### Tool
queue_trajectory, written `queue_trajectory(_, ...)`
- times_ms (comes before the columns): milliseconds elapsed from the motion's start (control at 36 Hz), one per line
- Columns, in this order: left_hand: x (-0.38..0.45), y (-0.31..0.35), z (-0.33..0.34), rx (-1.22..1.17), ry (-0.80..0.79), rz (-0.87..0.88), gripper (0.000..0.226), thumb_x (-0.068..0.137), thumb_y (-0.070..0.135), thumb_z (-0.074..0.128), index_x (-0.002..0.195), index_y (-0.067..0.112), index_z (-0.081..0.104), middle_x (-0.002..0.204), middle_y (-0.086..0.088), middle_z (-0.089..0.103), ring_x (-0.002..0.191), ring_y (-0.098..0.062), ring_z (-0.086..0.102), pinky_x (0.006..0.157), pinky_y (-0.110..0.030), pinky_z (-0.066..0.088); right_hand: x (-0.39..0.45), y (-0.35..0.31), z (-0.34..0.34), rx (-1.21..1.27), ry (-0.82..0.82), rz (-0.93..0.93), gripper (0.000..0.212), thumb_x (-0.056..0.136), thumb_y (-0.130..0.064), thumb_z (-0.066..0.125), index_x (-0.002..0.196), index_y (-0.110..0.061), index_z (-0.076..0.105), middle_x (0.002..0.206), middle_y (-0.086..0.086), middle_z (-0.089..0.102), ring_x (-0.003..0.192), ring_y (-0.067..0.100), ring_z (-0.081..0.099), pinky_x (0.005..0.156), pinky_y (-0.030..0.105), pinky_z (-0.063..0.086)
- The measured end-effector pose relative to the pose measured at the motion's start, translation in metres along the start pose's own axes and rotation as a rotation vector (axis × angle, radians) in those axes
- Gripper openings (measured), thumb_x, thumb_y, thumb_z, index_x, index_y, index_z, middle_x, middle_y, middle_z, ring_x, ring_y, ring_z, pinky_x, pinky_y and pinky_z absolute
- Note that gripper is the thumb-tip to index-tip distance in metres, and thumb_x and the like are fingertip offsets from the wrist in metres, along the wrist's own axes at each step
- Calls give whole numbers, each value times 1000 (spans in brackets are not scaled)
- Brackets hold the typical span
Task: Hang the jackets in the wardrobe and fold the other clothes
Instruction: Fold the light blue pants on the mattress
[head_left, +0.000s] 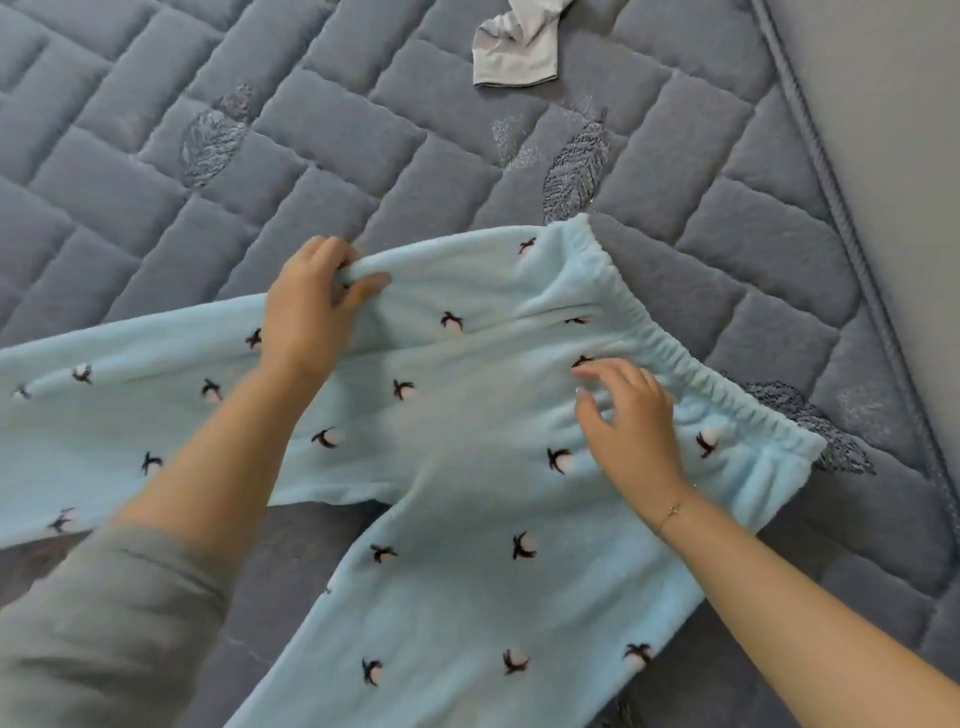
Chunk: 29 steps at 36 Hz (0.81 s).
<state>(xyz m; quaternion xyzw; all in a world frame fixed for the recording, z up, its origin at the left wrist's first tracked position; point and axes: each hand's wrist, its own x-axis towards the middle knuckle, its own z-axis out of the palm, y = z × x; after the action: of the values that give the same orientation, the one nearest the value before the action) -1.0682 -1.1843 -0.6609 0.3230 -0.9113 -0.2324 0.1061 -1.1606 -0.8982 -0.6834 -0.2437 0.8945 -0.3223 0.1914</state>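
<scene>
Head view shows us the pale blue fleece trousers (467, 415) spread on the quilted mattress (260, 130), their elastic waistband (670, 343) lying toward the mattress's right edge. One leg runs out to the left, the other down toward the near edge. Our left hand (311, 306) pinches the far side of the trousers between thumb and curled fingers. Our right hand (628, 421) rests just inside the waistband, fingers spread and relaxed, holding nothing. We judge the fold turns on the left hand carrying the far leg toward us over the near one. A grey garment (519, 47) lies well apart near the far edge.
</scene>
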Motion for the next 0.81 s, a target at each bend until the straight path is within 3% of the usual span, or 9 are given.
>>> queue_trajectory(83, -64, 22, -21, -79, -37, 100, 24, 89, 30, 66, 80, 21, 46, 80, 10, 42, 72, -8, 37, 58, -24, 24, 2, -35, 5, 432, -28, 250, 12, 95, -16, 57, 93, -18, 69, 99, -3, 68, 90, 2, 59, 77, 13, 44)
queue_trajectory(167, -135, 32, -19, -136, -296, 61, 23, 85, 29, 71, 81, 21, 51, 83, 9, 48, 79, -12, 43, 62, -30, 36, 0, -57, 19, 809, -75, 544, 16, 96, -33, 56, 98, -20, 65, 101, -1, 69, 93, 14, 66, 77, 27, 54)
queue_trajectory(250, -193, 30, -8, -289, -445, -114, 9, 84, 19, 72, 90, 19, 66, 98, 9, 59, 97, -12, 57, 80, -25, 44, -7, -74, 38, 923, -13, 684, 51, 85, -47, 67, 126, -22, 50, 123, -4, 64, 109, 14, 64, 93, 38, 53)
queue_trajectory(361, -234, 16, -5, -509, 102, -611, 25, 82, 6, 73, 97, 25, 67, 112, 14, 56, 103, 10, 54, 87, -9, 41, -5, -85, 60, 909, 49, 742, 67, 75, -46, 79, 128, -24, 44, 127, -5, 61, 115, 11, 60, 102, 39, 48)
queue_trajectory(472, -225, -23, -9, -760, 513, -1278, 48, 81, 25, 78, 117, 21, 45, 132, -2, 42, 107, -8, 53, 90, -21, 47, 11, -86, 78, 797, 52, 818, 91, 75, -42, 81, 142, -12, 28, 137, 1, 52, 121, 17, 55, 106, 38, 43)
queue_trajectory(556, -202, -51, -14, -920, 550, -1369, 71, 75, 39, 82, 125, 18, 37, 136, -7, 44, 114, -18, 54, 101, -33, 47, 14, -83, 84, 659, 168, 815, 81, 89, -34, 67, 148, -12, 16, 144, 2, 43, 123, 18, 48, 100, 26, 37)
queue_trajectory(639, -165, -68, -17, -756, 523, -1370, 98, 67, 53, 82, 140, 16, 28, 145, -7, 25, 122, -20, 39, 96, -25, 34, 9, -72, 83, 634, 272, 765, 45, 101, -24, 47, 141, -9, 34, 138, 7, 51, 110, 16, 52, 82, 18, 38)
queue_trajectory(750, -136, -86, -24, -477, 396, -1472, 108, 66, 46, 83, 148, 22, 16, 154, -9, 12, 132, -30, 29, 104, -33, 27, -15, -57, 70, 657, 385, 744, 41, 104, -29, 37, 137, -7, 47, 135, 7, 55, 121, 20, 54, 104, 31, 42)
queue_trajectory(806, -142, -94, -25, -414, 328, -1503, 96, 69, 43, 79, 145, 23, 23, 152, -9, 18, 132, -30, 31, 105, -35, 30, -27, -49, 58, 704, 480, 724, 41, 104, -27, 36, 140, -9, 43, 138, 4, 53, 119, 16, 53, 101, 25, 44)
